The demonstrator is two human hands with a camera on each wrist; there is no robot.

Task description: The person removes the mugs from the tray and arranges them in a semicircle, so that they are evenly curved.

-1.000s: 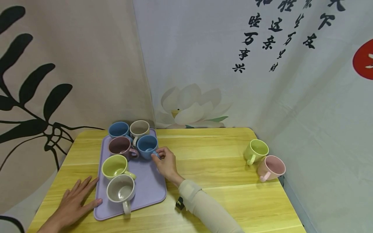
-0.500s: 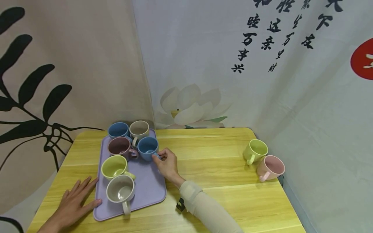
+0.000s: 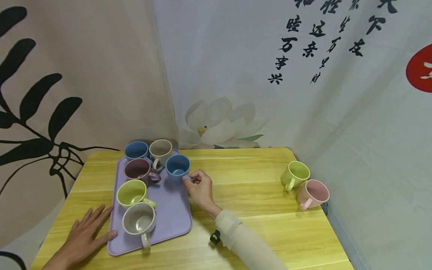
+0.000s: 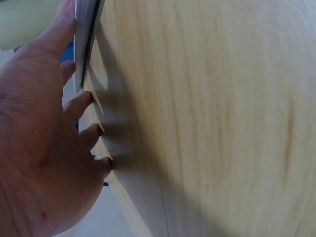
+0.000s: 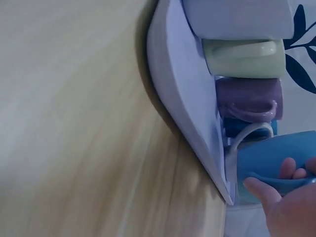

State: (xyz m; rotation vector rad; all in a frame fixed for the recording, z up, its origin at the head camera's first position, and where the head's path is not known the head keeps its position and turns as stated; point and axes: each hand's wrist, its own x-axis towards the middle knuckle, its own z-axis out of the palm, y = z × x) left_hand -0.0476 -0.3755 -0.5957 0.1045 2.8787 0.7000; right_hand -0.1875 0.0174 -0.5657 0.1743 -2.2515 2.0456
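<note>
My right hand [image 3: 201,189] pinches the handle of a blue mug [image 3: 177,167] over the right edge of the purple tray [image 3: 170,219]. Whether the mug's base touches the tray I cannot tell. In the right wrist view, thumb and fingers close on that handle. Spread flat, my left hand [image 3: 84,234] lies on the table with fingers and thumb against the tray's left side. Standing on the tray are a white mug [image 3: 139,221], a yellow-green mug [image 3: 131,193], a purple mug [image 3: 137,169], a second blue mug [image 3: 136,150] and a beige mug [image 3: 161,150].
A green mug [image 3: 293,179] and a pink mug [image 3: 312,195] stand near the right edge of the wooden table [image 3: 243,180]. A printed cloth [image 3: 229,75] hangs behind the table.
The right hand has moved the blue mug to the right, away from the purple and beige mugs, and slightly back. My left hand stays in place.
</note>
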